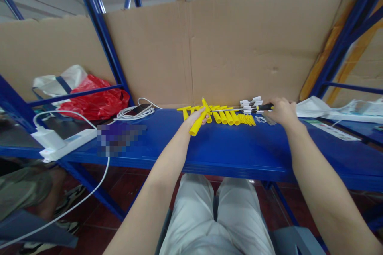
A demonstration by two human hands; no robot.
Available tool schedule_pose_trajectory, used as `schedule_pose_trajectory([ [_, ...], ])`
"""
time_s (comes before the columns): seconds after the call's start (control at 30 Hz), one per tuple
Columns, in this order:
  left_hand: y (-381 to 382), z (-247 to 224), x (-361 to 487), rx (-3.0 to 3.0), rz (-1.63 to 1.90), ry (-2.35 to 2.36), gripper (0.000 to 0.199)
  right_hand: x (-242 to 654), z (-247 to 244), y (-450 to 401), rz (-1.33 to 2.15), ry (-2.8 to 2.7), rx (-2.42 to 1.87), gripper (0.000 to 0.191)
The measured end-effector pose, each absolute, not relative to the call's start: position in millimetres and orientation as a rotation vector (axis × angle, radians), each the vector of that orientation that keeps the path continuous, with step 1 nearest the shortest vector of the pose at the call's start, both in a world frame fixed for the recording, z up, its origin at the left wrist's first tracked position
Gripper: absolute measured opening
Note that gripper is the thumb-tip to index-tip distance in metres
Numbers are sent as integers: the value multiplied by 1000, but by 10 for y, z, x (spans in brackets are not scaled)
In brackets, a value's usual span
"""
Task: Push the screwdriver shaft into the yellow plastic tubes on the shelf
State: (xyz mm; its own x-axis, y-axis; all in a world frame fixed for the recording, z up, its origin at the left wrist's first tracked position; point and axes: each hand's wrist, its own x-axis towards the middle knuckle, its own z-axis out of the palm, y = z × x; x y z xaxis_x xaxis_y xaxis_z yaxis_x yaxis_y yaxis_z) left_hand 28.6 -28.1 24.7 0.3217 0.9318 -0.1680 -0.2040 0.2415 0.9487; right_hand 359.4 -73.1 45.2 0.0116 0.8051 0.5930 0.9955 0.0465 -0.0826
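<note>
My left hand (194, 118) is closed around a yellow T-shaped plastic handle (196, 126), its hollow end tilted toward me. In my right hand (283, 111) is a screwdriver (265, 106) with a black and yellow grip. Its long shaft points left, and the tip reaches the crosspiece of the yellow handle; whether it touches a screw is too small to see. Behind and between my hands lies a row of similar yellow handles (229, 118). Beside them are small flat yellow pieces (247, 120), tiny metal parts (263, 120) and white pieces (251, 102).
The blue shelf top (233, 151) is backed by cardboard (233, 48). At left are a phone (140, 109) with coiled white cable, a power strip (72, 143) and a red bag (95, 97). White plastic wrap (312, 108) and a printed strip (333, 130) lie at right.
</note>
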Motion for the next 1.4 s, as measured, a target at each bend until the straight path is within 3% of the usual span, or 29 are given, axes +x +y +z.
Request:
schedule_pose_trajectory([
  [0.67,-330,315,275,918,901,894,42,3637,423,-707,-601,-1926,-1746,29],
  [0.93,-269,312,207,818,866,838,31,3669,392,-639,-727,-1923,-1673,31],
  [1.4,-271,290,278,903,898,878,29,3630,366,-679,-752,-1868,-1711,31],
])
